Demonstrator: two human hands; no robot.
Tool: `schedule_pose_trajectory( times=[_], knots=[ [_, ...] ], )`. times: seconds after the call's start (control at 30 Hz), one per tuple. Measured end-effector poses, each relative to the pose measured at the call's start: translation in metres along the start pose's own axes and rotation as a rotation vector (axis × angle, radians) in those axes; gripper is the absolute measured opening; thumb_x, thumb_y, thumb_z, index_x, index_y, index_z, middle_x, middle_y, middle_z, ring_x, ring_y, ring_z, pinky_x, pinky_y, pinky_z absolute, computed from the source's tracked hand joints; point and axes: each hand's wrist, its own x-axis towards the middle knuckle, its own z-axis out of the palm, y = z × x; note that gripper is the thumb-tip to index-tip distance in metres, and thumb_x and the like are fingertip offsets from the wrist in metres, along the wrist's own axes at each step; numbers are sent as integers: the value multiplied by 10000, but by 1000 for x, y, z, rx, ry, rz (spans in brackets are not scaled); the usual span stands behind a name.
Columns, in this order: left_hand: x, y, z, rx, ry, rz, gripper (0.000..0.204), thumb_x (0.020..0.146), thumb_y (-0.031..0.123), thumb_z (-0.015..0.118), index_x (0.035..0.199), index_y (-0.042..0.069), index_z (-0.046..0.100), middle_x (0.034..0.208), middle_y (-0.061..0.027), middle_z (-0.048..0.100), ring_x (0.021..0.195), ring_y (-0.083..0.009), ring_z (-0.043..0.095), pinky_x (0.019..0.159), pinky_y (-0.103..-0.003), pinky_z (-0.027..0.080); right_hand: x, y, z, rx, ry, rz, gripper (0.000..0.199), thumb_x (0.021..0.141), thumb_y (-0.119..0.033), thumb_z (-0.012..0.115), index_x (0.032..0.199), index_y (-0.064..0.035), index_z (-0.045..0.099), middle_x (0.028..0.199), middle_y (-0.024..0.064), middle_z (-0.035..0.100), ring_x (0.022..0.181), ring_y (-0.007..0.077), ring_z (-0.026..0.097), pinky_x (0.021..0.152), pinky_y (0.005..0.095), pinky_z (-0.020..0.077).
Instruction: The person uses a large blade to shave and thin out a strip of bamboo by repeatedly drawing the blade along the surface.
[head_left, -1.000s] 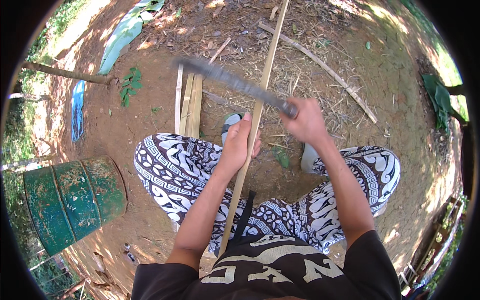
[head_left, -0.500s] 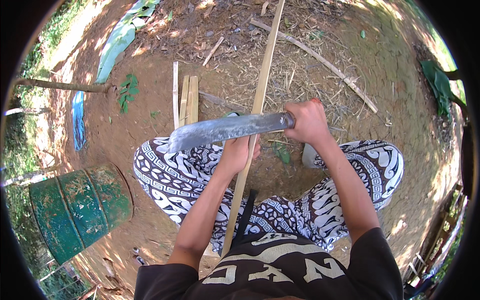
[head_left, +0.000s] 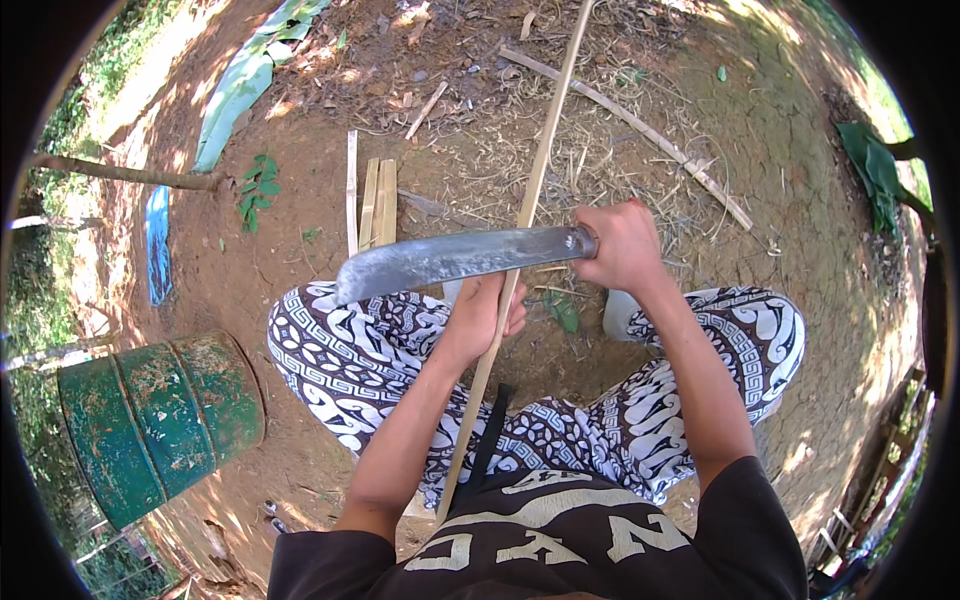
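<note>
Tan strip (head_left: 541, 165) passes (aslant) through the left hand (head_left: 484, 312).

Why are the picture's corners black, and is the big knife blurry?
Head view: the round fisheye image leaves the corners black, and the green barrel near the rim looks tilted, perhaps from lens bending; head view, upper left: sunlight makes the ground nearly white; head view, middle: the big knife looks fairly crisp, not smeared.

Brown dirt ground (head_left: 820, 260), sun-dappled toward edges; rusty green drum (head_left: 165, 420) at left; greenery (head_left: 93, 88) beyond.
</note>
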Motion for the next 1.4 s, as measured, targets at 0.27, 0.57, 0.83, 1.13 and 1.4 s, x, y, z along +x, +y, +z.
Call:
schedule_pose_trajectory(
  times=[0.27, 0.57, 0.83, 1.13, 1.4],
  knots=[
    [10, -12, -13, -93, -66, -75, 494, 1069, 441, 333, 711, 107, 397, 482, 11, 301, 321, -87, 266, 358, -251, 206, 7, 59, 9, -50, 65, 271, 115, 686, -172, 631, 698, -58, 639, 597, 158, 624, 582, 384, 629, 629, 486, 531],
    [-1, -5, -11, -14, -4, -29, 488, 1065, 447, 342, 715, 114, 407, 491, 20, 318, 332, -81, 274, 353, -255, 222, -8, 35, 12, 10, 6, -23, 174, 568, -186, 688, 631, -92, 555, 568, 124, 603, 547, 331, 618, 560, 445, 494],
    [9, -17, -10, 74, 58, -158, 483, 1050, 460, 395, 711, 117, 396, 517, 38, 317, 371, -89, 293, 365, -263, 272, 4, 103, 13, 58, 67, 743, 208, 810, -212, 595, 831, -24, 683, 757, 232, 677, 765, 400, 678, 724, 491, 532],
    [12, -14, -11, 90, -64, 92, 475, 1074, 440, 311, 755, 109, 432, 480, 18, 342, 355, -86, 320, 374, -239, 257, -32, -23, 21, 204, -136, 17, 149, 604, -158, 671, 656, -70, 563, 605, 127, 612, 585, 345, 637, 543, 447, 503],
    [3, -5, -5, -22, -187, 0, 481, 1082, 410, 304, 769, 88, 479, 512, 11, 400, 371, -100, 381, 354, -241, 292, -34, -29, 22, 151, 19, -82, 228, 535, -168, 691, 647, -90, 509, 564, 100, 563, 539, 334, 591, 550, 430, 453]
  ],
)
